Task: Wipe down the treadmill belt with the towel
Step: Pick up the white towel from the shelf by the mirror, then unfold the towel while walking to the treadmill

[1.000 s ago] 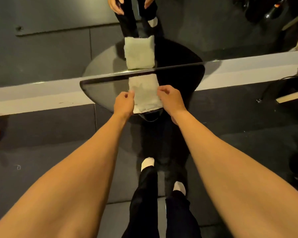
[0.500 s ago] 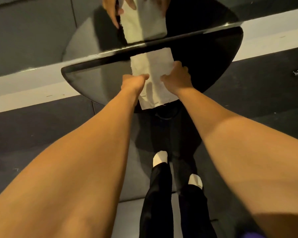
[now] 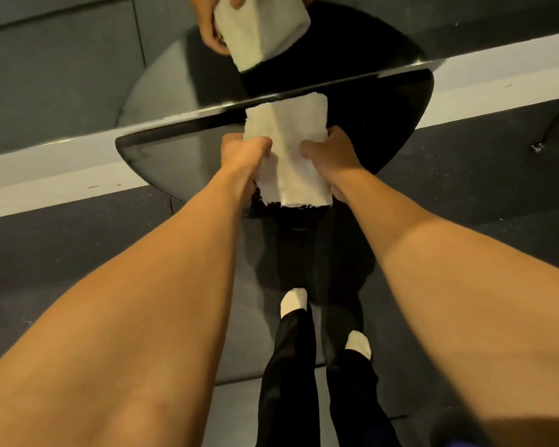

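Towel (image 3: 288, 150): white, folded into a long strip, positioned over the glossy black half-round table (image 3: 162, 156), its far end at the mirror (image 3: 78, 75). Contact between towel and table surface cannot be determined. Left hand (image 3: 244, 153): fingers curled, gripping the left edge of the towel. Right hand (image 3: 331, 154): fingers curled, gripping the right edge. The frayed near end of the towel lies between the wrists. Two feet in white socks (image 3: 293, 301) stand on the grey floor (image 3: 78, 253) below.
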A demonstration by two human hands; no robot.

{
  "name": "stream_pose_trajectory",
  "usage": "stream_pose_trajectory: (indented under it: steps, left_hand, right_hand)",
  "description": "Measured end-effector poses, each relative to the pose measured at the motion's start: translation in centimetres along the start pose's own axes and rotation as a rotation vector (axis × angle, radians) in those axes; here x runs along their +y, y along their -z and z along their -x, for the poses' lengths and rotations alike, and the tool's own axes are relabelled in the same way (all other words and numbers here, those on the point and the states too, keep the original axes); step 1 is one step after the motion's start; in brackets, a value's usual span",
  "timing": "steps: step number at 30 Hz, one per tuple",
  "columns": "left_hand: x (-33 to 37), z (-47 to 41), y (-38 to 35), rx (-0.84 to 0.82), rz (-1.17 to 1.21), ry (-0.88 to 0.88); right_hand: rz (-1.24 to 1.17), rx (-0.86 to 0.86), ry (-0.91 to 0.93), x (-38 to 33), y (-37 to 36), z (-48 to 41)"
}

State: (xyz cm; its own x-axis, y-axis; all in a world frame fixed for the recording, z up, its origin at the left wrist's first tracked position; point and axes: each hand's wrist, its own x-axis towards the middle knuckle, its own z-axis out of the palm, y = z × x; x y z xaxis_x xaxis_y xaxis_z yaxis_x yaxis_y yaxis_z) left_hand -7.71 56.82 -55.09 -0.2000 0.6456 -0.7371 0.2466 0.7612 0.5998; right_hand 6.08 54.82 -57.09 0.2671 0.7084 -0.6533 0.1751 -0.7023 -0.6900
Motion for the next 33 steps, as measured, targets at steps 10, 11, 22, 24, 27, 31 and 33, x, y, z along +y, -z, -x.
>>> stream_pose_trajectory:
  steps: [10, 11, 22, 24, 27, 31, 33]
  left_hand:
    - [9.3, 18.9, -1.2, -0.114, 0.004, -0.144]
    - [10.3, 21.5, -1.5, -0.141, 0.038, -0.187]
    - [16.3, 46.7, -6.5, -0.028, 0.113, -0.936]
    - [17.1, 51.0, -8.3, -0.085, 0.101, -1.021]
    - [17.9, 56.9, -11.5, -0.206, 0.078, -1.155]
    - [16.8, 64.6, -16.0, -0.397, 0.048, -1.281]
    - [15.7, 68.2, -18.4, -0.497, 0.044, -1.313]
  right_hand:
    - [-0.249, 0.055, 0.145, -7.7, 11.7, 14.8]
    - [-0.222, 0.112, 0.178, -8.5, 13.3, 16.8]
    - [-0.245, 0.634, 0.683, -12.4, 31.3, 41.4]
    - [-0.323, 0.716, 0.693, -12.0, 34.4, 44.8]
    - [-0.381, 0.876, 0.676, -10.4, 38.9, 49.8]
    - [-0.488, 1.053, 0.653, -6.9, 43.7, 56.7]
    - [-0.561, 1.137, 0.638, -4.4, 45.5, 60.2]
